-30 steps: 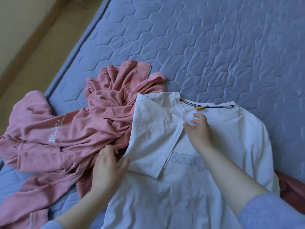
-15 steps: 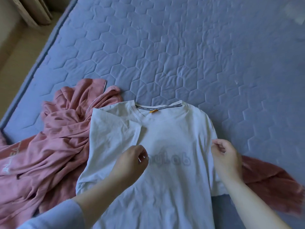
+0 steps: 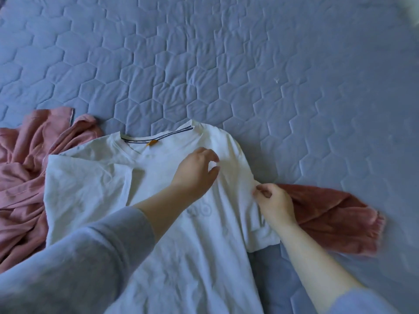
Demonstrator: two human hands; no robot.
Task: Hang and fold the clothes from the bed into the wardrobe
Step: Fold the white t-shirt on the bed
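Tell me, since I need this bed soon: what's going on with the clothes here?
A person is folding a white T-shirt spread flat on the blue quilted bed. The sleeve on their left lies folded over the chest. The right hand pinches the fabric at the other sleeve, while the left hand reaches across near that shoulder, fingers loose, gripping nothing. A crumpled pink garment lies to the left and a rust-red cloth to the right, neither folded.
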